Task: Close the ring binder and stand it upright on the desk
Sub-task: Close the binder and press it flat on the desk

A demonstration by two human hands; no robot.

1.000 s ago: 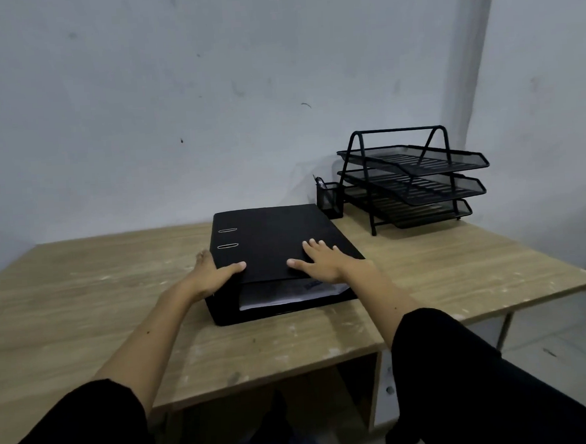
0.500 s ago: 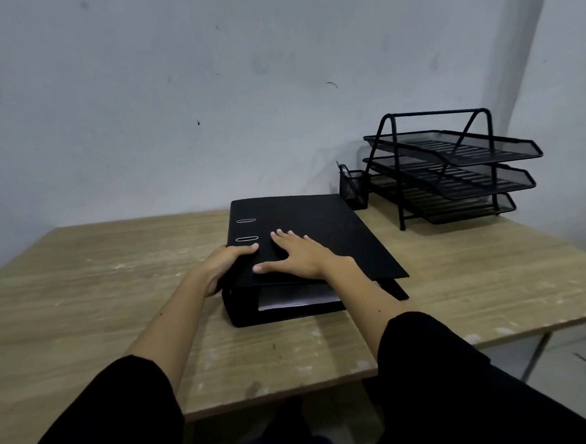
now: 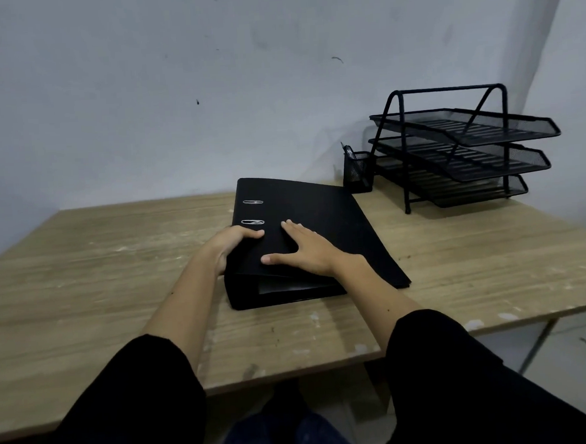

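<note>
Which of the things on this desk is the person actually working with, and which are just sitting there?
In use:
- black ring binder, lying flat
- left hand, gripping its spine edge
- right hand, flat on its cover
- desk

Just sitting there:
- three-tier mesh tray rack
- mesh pen cup

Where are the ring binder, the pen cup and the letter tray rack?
ring binder (image 3: 318, 213): head view, top cover.
pen cup (image 3: 359, 173): head view, mesh front wall.
letter tray rack (image 3: 466, 161): head view, middle tray's floor.
</note>
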